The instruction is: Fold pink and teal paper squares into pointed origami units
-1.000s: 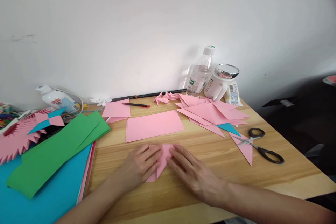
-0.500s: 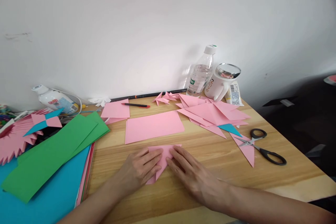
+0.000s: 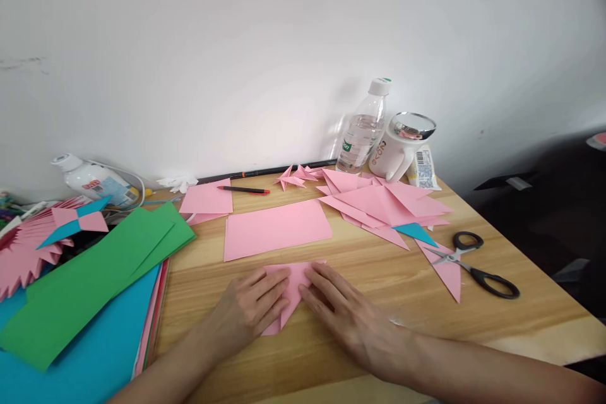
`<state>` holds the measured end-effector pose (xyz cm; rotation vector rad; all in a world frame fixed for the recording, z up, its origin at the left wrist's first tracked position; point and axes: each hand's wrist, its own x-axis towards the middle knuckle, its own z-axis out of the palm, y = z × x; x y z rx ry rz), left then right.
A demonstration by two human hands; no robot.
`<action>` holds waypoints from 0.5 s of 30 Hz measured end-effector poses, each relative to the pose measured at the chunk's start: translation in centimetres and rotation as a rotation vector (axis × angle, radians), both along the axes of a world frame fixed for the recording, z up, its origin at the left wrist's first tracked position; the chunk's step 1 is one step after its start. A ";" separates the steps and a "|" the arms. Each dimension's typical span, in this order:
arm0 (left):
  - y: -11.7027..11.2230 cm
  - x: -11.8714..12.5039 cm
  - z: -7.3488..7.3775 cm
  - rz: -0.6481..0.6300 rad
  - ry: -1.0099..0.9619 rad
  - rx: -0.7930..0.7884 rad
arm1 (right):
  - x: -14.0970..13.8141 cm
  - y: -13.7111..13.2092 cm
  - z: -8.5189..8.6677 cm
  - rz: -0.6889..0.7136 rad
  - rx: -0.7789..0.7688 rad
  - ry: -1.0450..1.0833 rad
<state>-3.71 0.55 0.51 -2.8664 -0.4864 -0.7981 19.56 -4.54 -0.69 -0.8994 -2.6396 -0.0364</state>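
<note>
A folded piece of pink paper lies on the wooden table in front of me, with a slanted folded edge and a point toward me. My left hand holds its left side, fingers together and bent over the paper. On the right side, my right hand grips the upper right edge with its fingertips. Both thumbs are mostly hidden beneath the hands. Just beyond lies a stack of pink rectangular sheets, apart from my fingers.
Scissors rest on a pink scrap at the right. Behind are cut pink pieces, a water bottle and a white mug. A pen lies on pink squares. Green sheets cover blue paper at left.
The whole view has shifted very slightly. Both hands stay on the pink paper in nearly the same pose, the left fingers a touch farther left.
</note>
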 end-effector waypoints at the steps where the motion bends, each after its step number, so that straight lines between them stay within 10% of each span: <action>1: 0.0 0.0 0.0 0.003 -0.003 0.003 | 0.0 0.0 0.0 -0.004 0.000 -0.001; 15: -0.2 -0.3 -0.2 0.037 0.036 -0.008 | 0.1 0.3 0.4 -0.010 0.009 0.061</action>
